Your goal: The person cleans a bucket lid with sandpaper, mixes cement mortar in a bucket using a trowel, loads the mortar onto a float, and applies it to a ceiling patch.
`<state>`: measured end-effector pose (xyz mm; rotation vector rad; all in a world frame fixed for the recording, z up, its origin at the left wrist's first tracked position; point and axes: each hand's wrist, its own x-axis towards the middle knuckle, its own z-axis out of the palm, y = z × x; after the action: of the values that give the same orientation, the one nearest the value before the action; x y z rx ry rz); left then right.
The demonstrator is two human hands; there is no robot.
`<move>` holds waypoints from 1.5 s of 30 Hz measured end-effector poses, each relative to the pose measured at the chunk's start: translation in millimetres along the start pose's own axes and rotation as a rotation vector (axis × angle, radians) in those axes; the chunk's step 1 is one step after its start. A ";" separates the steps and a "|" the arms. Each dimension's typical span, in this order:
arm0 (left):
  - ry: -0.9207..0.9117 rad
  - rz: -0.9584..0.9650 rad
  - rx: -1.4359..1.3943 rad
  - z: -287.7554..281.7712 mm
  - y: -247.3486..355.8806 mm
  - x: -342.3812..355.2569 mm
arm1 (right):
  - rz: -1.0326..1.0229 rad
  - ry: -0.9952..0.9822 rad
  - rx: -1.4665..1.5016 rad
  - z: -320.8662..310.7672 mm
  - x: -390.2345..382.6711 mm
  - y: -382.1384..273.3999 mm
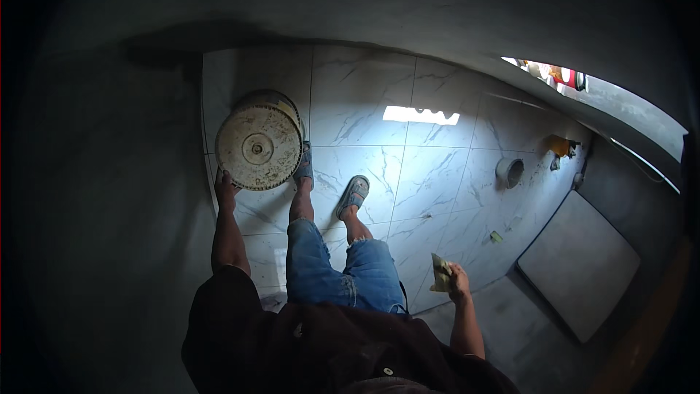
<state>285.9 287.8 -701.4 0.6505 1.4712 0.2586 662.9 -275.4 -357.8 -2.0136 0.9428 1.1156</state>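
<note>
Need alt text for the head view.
A person's left hand touches the rim of a grimy, round off-white object, while the right hand holds a flat yellowish piece. The sandalled person stands on marbled white floor tiles; a small grey cylinder is farther right.

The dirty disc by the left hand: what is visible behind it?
Past the upper edge of the disc, a curved rim and tiles show. The rest behind it is covered and cannot be seen.
</note>
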 end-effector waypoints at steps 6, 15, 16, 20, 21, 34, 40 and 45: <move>0.074 0.166 0.250 183.3 -29.3 -143.5 | -0.005 -0.087 0.129 -128.2 9.1 7.8; 0.115 0.515 0.851 496.6 -180.6 -249.4 | -0.254 -0.694 -0.011 -155.9 349.1 -138.0; 0.064 0.587 0.928 545.4 -213.3 -246.6 | -0.179 -0.759 -0.020 -164.6 408.4 -155.1; -0.012 0.694 0.962 762.0 -361.0 -259.0 | -0.280 -0.754 0.001 -258.0 589.6 -182.2; -0.005 0.705 0.986 810.8 -382.6 -260.5 | -0.268 -0.711 0.038 -285.3 618.8 -182.9; -0.203 0.653 1.165 1278.0 -416.0 -795.5 | -0.293 -0.730 0.160 -1002.5 517.1 -249.1; -0.536 0.753 0.935 1474.0 -330.0 -1305.1 | -0.663 -0.504 0.362 -1465.5 215.2 -264.2; -0.778 0.795 0.748 1558.4 -303.9 -1554.2 | -0.786 -0.387 0.495 -1694.1 34.0 -251.1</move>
<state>1556.0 -1180.9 378.8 1.7147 0.4587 0.0246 1594.9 -1501.0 392.7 -1.4575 0.1499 0.6895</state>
